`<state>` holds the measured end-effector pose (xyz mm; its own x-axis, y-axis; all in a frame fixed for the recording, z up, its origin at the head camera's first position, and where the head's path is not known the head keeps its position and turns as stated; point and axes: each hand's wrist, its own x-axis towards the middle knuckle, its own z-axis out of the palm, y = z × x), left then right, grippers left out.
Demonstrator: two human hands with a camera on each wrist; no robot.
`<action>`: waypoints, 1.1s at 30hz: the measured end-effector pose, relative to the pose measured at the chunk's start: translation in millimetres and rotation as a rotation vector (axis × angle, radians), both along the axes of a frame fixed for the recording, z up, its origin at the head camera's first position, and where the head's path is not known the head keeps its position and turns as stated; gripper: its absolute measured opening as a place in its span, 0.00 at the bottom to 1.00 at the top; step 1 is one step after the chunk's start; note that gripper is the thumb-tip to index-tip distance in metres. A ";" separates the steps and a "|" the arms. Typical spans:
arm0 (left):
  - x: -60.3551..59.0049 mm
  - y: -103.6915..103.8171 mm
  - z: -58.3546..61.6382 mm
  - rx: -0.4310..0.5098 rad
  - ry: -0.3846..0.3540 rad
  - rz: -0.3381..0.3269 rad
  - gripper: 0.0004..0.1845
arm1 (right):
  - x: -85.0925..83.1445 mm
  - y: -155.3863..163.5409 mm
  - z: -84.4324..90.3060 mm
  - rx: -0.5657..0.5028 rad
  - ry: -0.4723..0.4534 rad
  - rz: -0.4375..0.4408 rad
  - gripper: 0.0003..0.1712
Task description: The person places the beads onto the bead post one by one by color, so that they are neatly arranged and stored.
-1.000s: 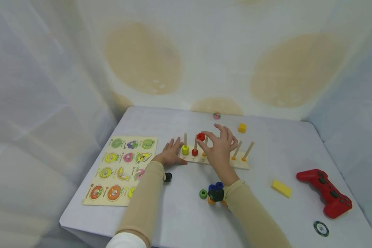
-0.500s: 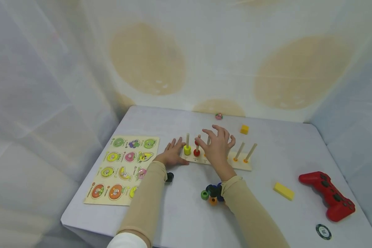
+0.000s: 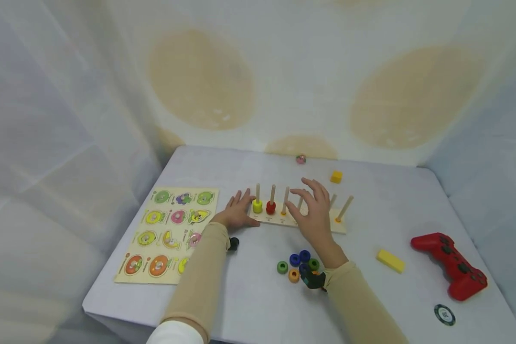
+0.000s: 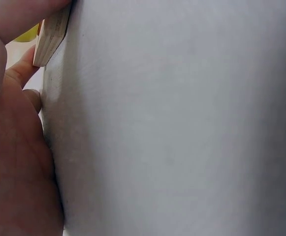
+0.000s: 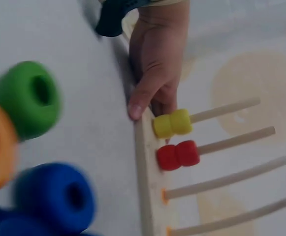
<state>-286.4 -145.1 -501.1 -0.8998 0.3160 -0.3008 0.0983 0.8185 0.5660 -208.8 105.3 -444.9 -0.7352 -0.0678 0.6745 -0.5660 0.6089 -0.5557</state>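
In the head view, a wooden peg board (image 3: pixel 276 220) with a row of upright pegs lies mid-table. Two yellow beads (image 5: pixel 172 123) are stacked on the leftmost peg and two red beads (image 5: pixel 178 155) on the second. My left hand (image 3: pixel 238 213) holds the board's left end, thumb at the near edge and fingers toward the far side. Over the board's right half hovers my right hand (image 3: pixel 315 217), thumb and forefinger apart, holding nothing; it hides parts of some pegs. Loose green (image 3: pixel 282 267), blue (image 3: pixel 294 259) and orange (image 3: pixel 294 275) beads lie nearer me, partly behind the right wrist camera.
A fruit puzzle board (image 3: pixel 162 248) lies on the left. To the right are a yellow block (image 3: pixel 390 261), a red game controller (image 3: pixel 449 265) and a round chip (image 3: pixel 445 315). Farther back sit a small yellow cube (image 3: pixel 336 177) and a pink fruit piece (image 3: pixel 301 159).
The second red bead, pinched by my right hand at the second peg, was released and slid down onto the first. My right hand then moved right, away from that peg. The left hand stayed put.
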 end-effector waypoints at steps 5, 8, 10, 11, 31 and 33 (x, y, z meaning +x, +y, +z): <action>-5.1 -4.9 0.7 -0.017 0.025 -0.010 0.53 | 30.9 13.4 -21.2 0.108 -0.095 0.107 0.16; -3.2 -7.1 0.9 -0.025 0.020 0.001 0.53 | 52.7 12.5 -42.1 0.287 -0.262 0.155 0.21; -1.6 -7.8 -0.3 -0.033 0.016 0.001 0.53 | 65.3 9.3 -54.2 0.395 -0.359 0.165 0.26; -0.8 -7.9 -1.1 -0.032 0.015 0.000 0.53 | 70.3 7.6 -59.4 0.437 -0.400 0.159 0.27; 4.1 2.1 6.8 -0.008 0.008 -0.017 0.53 | 82.2 7.6 -71.2 0.533 -0.434 0.042 0.18; 4.6 2.7 7.8 -0.003 0.008 -0.014 0.53 | 80.0 7.5 -68.5 0.522 -0.441 0.037 0.18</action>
<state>-281.8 -142.4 -493.3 -0.8975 0.3280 -0.2947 0.1143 0.8186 0.5629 -128.8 112.8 -513.4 -0.9248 -0.3326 0.1848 -0.3793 0.8445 -0.3781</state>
